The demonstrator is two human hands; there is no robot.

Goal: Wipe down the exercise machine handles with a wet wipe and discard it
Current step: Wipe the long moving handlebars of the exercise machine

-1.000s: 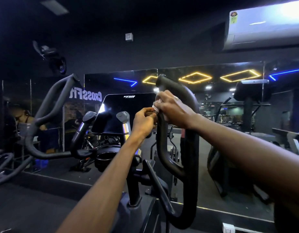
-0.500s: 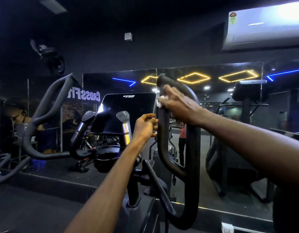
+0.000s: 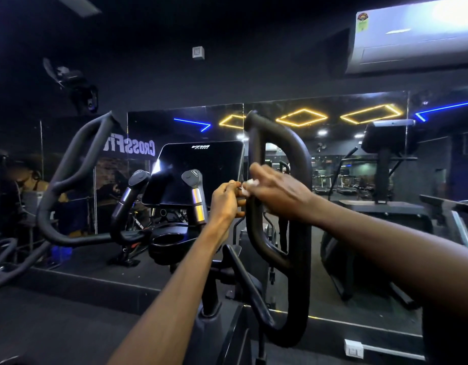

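**White wipe at right loop handle**

Head view: I note my right hand point(image 3: 277, 192) curled round the black loop handle point(image 3: 298, 233), pressing the wet wipe point(image 3: 250, 184) on its inner bar. My left hand point(image 3: 225, 200), fingers curled, pinches the wipe's edge just beside it.

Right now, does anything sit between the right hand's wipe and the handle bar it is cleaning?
Nothing visible does. The right hand presses the white wipe straight against the inner bar of the right loop handle. The left hand is beside it on the left, not between them.
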